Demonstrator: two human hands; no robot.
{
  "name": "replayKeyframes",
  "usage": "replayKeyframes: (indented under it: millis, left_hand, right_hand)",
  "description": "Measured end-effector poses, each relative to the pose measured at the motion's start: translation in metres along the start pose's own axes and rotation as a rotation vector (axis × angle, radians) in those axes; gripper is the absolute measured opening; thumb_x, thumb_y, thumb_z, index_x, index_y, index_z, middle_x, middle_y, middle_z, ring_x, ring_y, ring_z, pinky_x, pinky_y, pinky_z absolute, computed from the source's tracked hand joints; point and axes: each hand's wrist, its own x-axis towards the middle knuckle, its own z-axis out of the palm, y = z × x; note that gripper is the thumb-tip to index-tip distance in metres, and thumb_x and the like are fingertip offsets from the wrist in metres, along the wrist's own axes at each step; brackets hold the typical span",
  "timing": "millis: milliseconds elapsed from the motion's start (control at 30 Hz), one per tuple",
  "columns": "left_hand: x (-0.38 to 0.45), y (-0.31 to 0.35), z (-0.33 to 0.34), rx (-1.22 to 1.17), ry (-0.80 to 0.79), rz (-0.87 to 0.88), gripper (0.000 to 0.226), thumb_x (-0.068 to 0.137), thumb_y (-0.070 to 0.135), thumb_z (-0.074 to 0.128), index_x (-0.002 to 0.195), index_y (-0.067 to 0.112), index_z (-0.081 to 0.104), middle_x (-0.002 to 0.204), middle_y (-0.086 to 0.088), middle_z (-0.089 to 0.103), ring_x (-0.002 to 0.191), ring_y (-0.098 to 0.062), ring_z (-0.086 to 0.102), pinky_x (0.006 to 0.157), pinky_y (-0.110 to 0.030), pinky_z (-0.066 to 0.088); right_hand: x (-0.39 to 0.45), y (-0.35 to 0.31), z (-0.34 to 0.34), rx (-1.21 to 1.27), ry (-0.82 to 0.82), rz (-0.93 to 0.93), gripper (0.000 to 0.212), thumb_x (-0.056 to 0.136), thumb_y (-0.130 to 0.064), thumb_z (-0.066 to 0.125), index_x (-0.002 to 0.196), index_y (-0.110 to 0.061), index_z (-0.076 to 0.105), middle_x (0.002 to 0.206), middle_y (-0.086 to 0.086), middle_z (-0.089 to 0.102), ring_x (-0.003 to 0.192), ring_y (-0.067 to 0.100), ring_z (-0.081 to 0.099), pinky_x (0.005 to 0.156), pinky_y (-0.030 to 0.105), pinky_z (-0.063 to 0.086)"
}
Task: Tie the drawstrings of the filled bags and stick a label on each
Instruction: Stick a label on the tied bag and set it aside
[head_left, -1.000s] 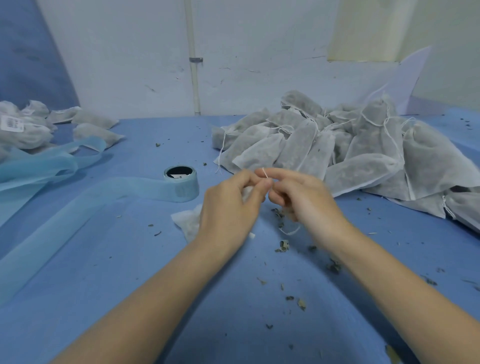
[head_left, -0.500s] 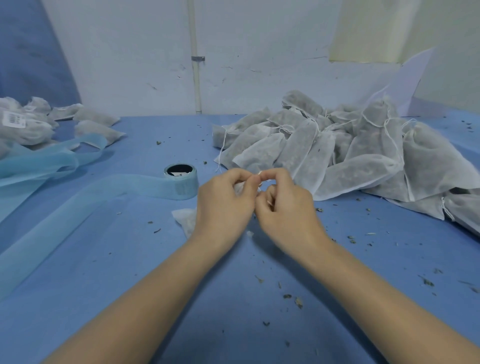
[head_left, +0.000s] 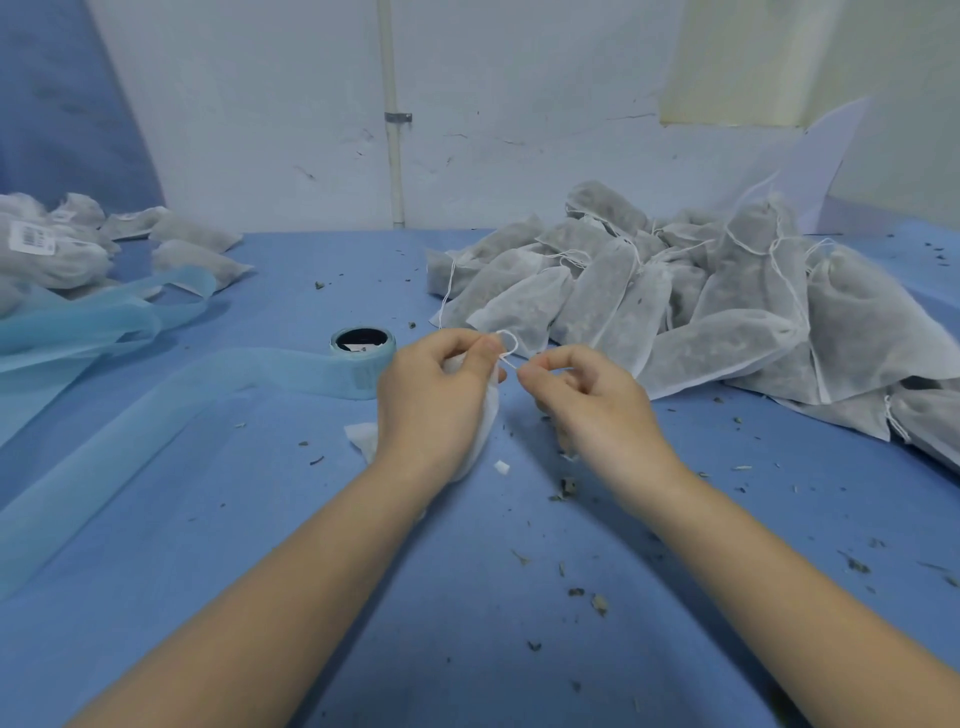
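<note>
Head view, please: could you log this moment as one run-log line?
step: tying drawstring | left hand: holds bag, pinches string | right hand: pinches string | label: not yet on

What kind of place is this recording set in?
Probably a small hand-packing workbench: a pile of filled bags waits on a blue table, labelled ones lie far left, and a label roll trails its backing strip.

Filled bag (head_left: 480, 415): white mesh, mostly hidden under a hand, mid-table. Drawstring (head_left: 508, 347): thin white, looped at its neck. Untied filled bags (head_left: 675, 312): grey heap, far right. Labelled bags (head_left: 52, 249): far left. Label roll (head_left: 362, 349): light blue, backing strip trailing left
</note>
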Motion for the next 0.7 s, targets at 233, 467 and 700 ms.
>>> replayKeyframes:
  millis: [233, 467, 700]
  left_hand:
    - [-0.001, 0.004, -0.002, -0.276, -0.15, -0.08, 0.033, 0.084, 0.01, 0.064, 0.056, 0.024, 0.072, 0.051, 0.008, 0.061, 0.055, -0.006, 0.058, 0.067, -0.022, 0.047]
    - [-0.007, 0.007, -0.003, 0.276, -0.074, 0.249, 0.025, 0.084, 0.022, 0.065, 0.063, 0.034, 0.068, 0.052, 0.022, 0.057, 0.068, 0.0, 0.055, 0.062, -0.007, 0.037]
    - [-0.009, 0.002, -0.001, 0.416, 0.008, 0.375, 0.015, 0.087, 0.017, 0.064, 0.075, 0.014, 0.073, 0.061, 0.014, 0.056, 0.066, -0.008, 0.05, 0.062, -0.017, 0.036]
  right_hand:
    - [0.006, -0.004, -0.009, 0.085, -0.135, 0.022, 0.017, 0.087, -0.026, 0.067, 0.089, -0.011, 0.076, 0.045, -0.017, 0.041, 0.04, 0.005, 0.03, 0.041, 0.015, 0.029]
    - [0.008, -0.007, -0.015, 0.279, -0.176, 0.127, 0.014, 0.082, -0.02, 0.071, 0.07, -0.014, 0.076, 0.052, -0.009, 0.033, 0.043, 0.006, 0.023, 0.038, 0.014, 0.023]
    - [0.004, -0.007, -0.013, 0.224, -0.169, 0.054, 0.011, 0.086, -0.016, 0.067, 0.085, -0.009, 0.076, 0.047, -0.017, 0.045, 0.04, 0.003, 0.032, 0.039, 0.011, 0.026]
